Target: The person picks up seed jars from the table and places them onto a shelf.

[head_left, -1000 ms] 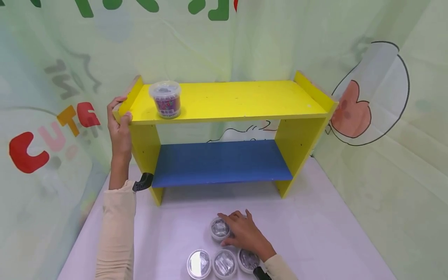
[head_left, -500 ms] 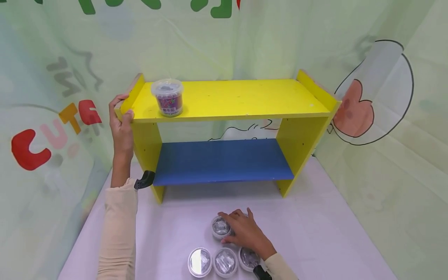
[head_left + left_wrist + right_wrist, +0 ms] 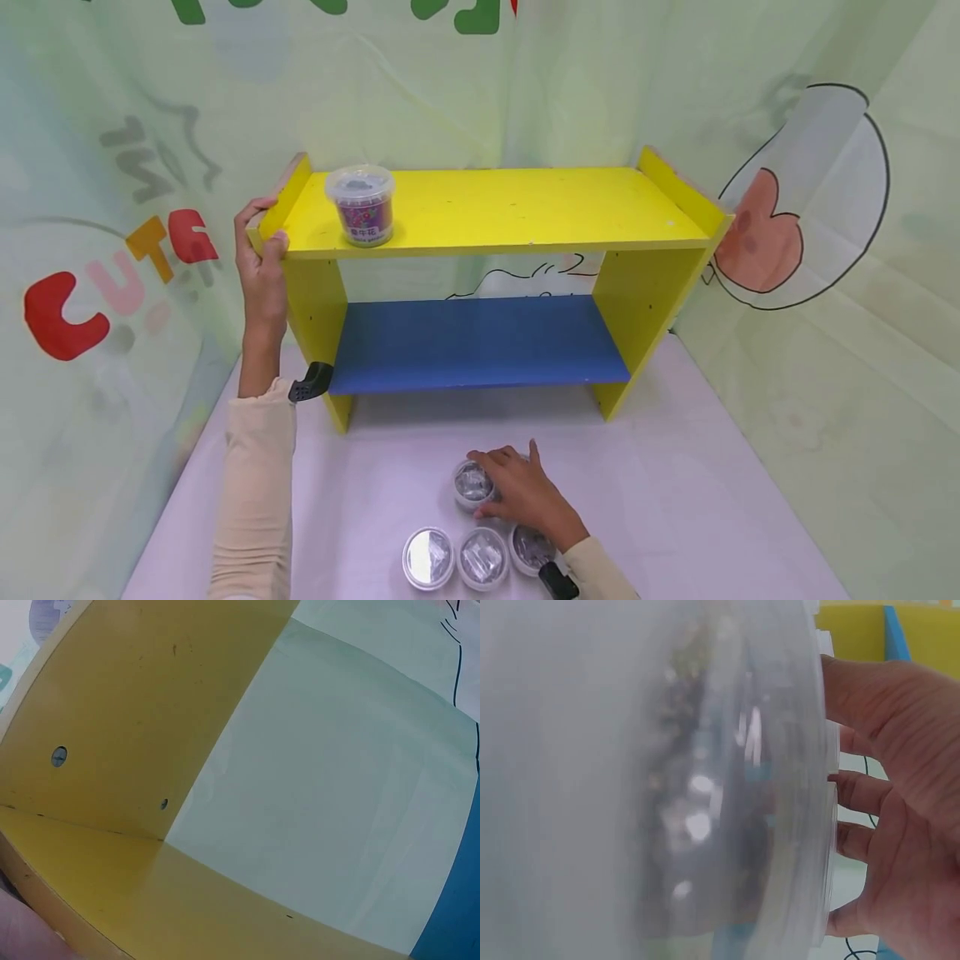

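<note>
My left hand [image 3: 262, 271] grips the upper left end of a yellow shelf [image 3: 517, 204], thumb on the front edge and fingers over the side panel. Down on the table, my right hand [image 3: 528, 496] has its thumb and fingers curled at a clear-lidded tub [image 3: 472, 483]; the palm hides what lies directly below it. In the right wrist view, the fingers [image 3: 859, 791] lie behind a large, blurred nearby tub [image 3: 705, 787]. Three more round tubs stand in front: a left one [image 3: 428, 558], a middle one [image 3: 483, 559] and a right one [image 3: 531, 547], partly covered by the wrist.
A tub with a purple label [image 3: 362, 208] stands on the yellow top board near its left end. Below it is a blue board [image 3: 480, 342] between yellow side panels. A white-covered table [image 3: 675, 500] carries the shelf, with printed curtains [image 3: 825, 375] around.
The head view has shifted slightly, so the scene sits a little higher and farther right. Both hands keep their places on the shelf and at the tub.
</note>
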Motion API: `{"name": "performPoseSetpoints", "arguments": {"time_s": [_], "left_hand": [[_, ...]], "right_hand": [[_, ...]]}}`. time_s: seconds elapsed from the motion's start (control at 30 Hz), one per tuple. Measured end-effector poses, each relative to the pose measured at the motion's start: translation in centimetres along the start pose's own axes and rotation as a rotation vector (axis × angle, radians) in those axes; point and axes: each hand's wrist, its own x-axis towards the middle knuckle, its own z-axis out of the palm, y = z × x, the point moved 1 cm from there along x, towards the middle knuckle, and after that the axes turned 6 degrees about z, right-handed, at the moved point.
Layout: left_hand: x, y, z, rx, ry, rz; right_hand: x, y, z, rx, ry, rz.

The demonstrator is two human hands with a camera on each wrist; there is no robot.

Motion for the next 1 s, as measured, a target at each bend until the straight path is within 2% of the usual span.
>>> {"name": "performPoseSetpoints", "arguments": {"time_s": [0.5, 0.73, 1.0], "left_hand": [[0.0, -0.1, 0.0, -0.009, 0.005, -0.008], [0.0, -0.1, 0.0, -0.004, 0.011, -0.009], [0.1, -0.1, 0.0, 0.005, 0.017, -0.013]], "right_hand": [[0.3, -0.5, -0.2, -0.031, 0.048, -0.101], [0.7, -0.7, -0.1, -0.01, 0.01, -0.086], [0.9, -0.7, -0.2, 0.006, 0.035, -0.033]]}}
